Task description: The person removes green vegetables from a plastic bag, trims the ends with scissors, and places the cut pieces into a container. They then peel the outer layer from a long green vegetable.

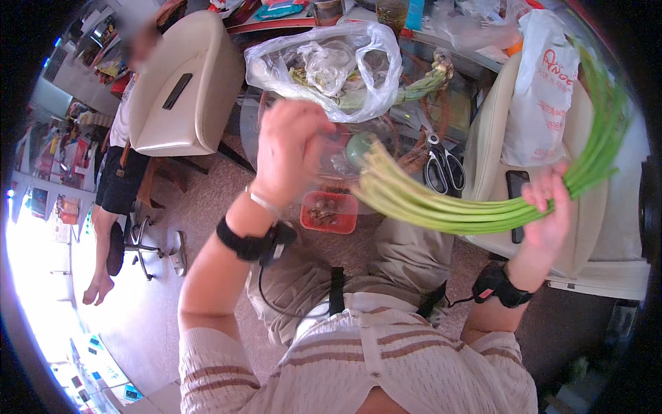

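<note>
A bunch of long green vegetable stalks point(455, 215) spans the right half of the view, its pale cut ends towards the table and its darker tops beyond my hand. My right hand point(548, 202) is closed around it. My left hand point(292, 147), blurred, hovers over the near side of the glass table point(253, 137); whether its curled fingers hold anything is unclear. Just beyond it, an open clear plastic bag point(323, 67) holds stalks and crumpled film. Another bundle of stalks point(429, 85) pokes out at the right. Behind the pale ends sits a round green object point(359, 147).
Scissors point(445, 165) lie at the table's right. A red plastic tub point(329, 212) with brown bits is before my knees. On the right chair point(486, 134) are a printed white bag point(538, 98) and a phone point(517, 186). A second chair point(176, 93) and a person point(121, 171) are left.
</note>
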A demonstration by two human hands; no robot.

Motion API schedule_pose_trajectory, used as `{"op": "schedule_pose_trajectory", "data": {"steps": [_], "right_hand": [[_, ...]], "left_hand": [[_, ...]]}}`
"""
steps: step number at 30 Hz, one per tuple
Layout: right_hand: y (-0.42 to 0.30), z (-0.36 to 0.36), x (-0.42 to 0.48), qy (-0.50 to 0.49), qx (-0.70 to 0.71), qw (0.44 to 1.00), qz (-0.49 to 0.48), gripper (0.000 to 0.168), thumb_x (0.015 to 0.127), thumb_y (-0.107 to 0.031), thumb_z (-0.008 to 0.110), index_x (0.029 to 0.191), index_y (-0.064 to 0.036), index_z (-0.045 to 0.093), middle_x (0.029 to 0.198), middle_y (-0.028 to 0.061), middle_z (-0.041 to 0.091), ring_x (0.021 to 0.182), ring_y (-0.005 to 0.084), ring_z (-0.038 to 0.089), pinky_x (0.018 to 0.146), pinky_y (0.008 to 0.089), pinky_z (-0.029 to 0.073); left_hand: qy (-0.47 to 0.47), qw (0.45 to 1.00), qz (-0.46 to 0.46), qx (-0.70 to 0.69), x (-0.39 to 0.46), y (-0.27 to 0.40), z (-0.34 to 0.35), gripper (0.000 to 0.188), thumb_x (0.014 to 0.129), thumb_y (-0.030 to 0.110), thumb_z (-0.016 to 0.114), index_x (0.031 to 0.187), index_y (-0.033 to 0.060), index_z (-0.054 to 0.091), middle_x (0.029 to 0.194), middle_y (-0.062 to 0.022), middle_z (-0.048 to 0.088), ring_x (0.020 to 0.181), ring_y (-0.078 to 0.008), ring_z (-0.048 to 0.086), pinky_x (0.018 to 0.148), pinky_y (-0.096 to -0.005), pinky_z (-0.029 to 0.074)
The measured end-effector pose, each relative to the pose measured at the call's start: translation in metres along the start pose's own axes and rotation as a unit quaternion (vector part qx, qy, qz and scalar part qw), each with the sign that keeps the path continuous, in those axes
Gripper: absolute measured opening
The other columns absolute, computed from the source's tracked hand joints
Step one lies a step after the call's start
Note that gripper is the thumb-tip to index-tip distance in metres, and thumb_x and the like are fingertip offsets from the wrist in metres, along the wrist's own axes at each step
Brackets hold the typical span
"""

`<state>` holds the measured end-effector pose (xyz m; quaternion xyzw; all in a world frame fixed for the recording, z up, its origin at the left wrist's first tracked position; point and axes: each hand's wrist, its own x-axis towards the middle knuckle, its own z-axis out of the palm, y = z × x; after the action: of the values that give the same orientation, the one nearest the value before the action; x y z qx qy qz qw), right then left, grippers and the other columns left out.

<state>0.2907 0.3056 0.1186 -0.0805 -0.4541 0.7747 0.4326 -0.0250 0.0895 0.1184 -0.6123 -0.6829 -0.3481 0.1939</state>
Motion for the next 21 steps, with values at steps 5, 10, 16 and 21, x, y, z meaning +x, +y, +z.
{"op": "schedule_pose_trajectory", "data": {"steps": [5,10,16,21], "right_hand": [[0.041,0.032,-0.004,0.009,0.03,0.996,0.087,0.014,0.089,-0.011,0.056,0.102,-0.011,0.05,0.068,-0.0015,0.044,0.054,0.007,0.04,0.055,0.0256,0.034],[0.056,0.039,-0.002,0.009,0.008,0.994,0.107,0.012,0.087,-0.008,0.056,0.097,-0.011,0.048,0.065,0.0006,0.046,0.052,0.0086,0.042,0.055,0.0274,0.037],[0.047,0.035,-0.006,0.042,-0.021,0.993,0.107,0.015,0.085,-0.006,0.057,0.095,-0.011,0.047,0.061,0.0015,0.047,0.046,0.009,0.041,0.048,0.0266,0.036],[0.042,0.028,-0.004,0.039,-0.022,0.994,0.098,0.017,0.084,-0.005,0.058,0.095,-0.01,0.047,0.062,0.0022,0.048,0.047,0.0088,0.042,0.047,0.0258,0.036]], "left_hand": [[-0.131,0.984,-0.041,-0.112,-0.03,0.003,0.002,0.019,0.074,-0.003,0.057,0.09,0.0016,0.064,0.094,-0.0137,0.061,0.088,-0.0332,0.057,0.079,-0.0395,0.046],[-0.3,0.952,-0.018,-0.059,-0.017,-0.026,0.034,0.028,0.084,0.004,0.052,0.11,0.0047,0.061,0.092,-0.012,0.061,0.091,-0.031,0.06,0.077,-0.0404,0.048],[-0.404,0.911,-0.02,0.08,0.021,-0.021,0.121,0.032,0.085,0.006,0.049,0.117,0.008,0.057,0.093,-0.0156,0.062,0.089,-0.0337,0.062,0.077,-0.042,0.051],[-0.39,0.915,-0.057,0.082,0.035,-0.029,0.162,0.018,0.084,0.008,0.051,0.1,0.0055,0.059,0.093,-0.0179,0.062,0.089,-0.0353,0.062,0.076,-0.0438,0.051]]}}
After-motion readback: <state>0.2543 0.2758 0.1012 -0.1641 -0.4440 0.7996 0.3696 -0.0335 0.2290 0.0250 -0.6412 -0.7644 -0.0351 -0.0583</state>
